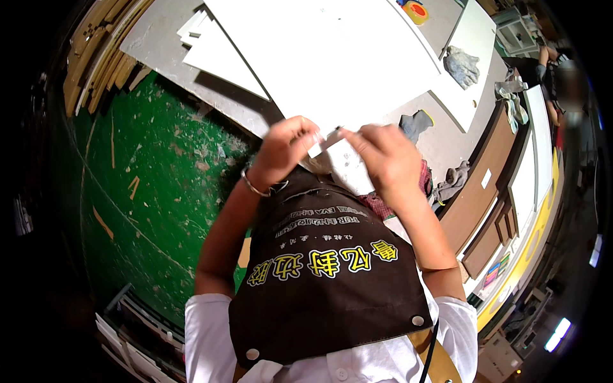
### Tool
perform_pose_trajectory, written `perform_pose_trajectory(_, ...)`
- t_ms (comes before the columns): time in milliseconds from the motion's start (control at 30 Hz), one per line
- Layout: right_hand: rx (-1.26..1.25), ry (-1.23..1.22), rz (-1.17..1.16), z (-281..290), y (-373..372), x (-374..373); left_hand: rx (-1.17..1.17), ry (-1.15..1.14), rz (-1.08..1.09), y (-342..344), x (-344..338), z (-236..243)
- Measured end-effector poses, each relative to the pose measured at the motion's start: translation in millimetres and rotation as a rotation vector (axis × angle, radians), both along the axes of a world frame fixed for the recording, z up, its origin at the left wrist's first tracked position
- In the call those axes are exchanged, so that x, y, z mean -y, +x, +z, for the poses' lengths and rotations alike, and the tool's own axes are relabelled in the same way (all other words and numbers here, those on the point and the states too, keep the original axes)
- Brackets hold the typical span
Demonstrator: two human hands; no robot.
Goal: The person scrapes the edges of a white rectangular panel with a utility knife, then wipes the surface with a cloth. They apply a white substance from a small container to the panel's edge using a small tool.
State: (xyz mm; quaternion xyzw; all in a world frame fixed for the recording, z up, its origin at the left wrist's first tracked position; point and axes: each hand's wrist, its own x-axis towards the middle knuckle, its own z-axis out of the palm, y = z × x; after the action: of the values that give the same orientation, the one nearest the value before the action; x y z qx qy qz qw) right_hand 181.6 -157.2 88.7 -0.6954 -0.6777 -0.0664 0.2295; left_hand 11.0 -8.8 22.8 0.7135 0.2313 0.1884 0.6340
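Grey table carries the lot. Big white panel lies flat on it, near corner toward the worker, probably so that end is easy to reach. Narrower white panel along the table's right edge; smaller white sheets poke out past the big panel's left side, toward the table's left edge, likely parked.

Hands are together in front of the table's near edge, close to the body: my read, for fine finger control. Right hand: fingers curled at the top of a white printed packet; blur, can't tell if it's clamped. Left hand: thumb and fingers pinching a small white strip right by the packet's top, apparently to work the two against each other.

Pale glove dumped on the right-hand panel, dark grey glove near the table's near edge. Both hands bare, probably for feel. Orange-and-yellow tape roll sits at the far side, out of the way.
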Motion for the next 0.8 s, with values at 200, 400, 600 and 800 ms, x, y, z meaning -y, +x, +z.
perform_pose_trajectory(200, -0.631, -0.179, -0.013, -31.3, -5.7, 5.7, 0.050, 0.559, 0.315, 35.7, -58.8, -15.0)
perform_pose_trajectory(400, -0.703, -0.271, -0.059, -52.0, -23.0, 12.7, 0.001, 0.955, 0.412, 60.7, -81.7, -52.8)
perform_pose_trajectory(600, -0.601, -0.272, -0.050, -59.8, -28.9, 10.9, 0.021, 0.944, 0.413, 61.1, -83.7, -56.0)
perform_pose_trajectory(800, -0.489, -0.276, -0.033, -61.3, -30.0, 8.5, 0.033, 0.967, 0.422, 61.1, -84.6, -55.6)
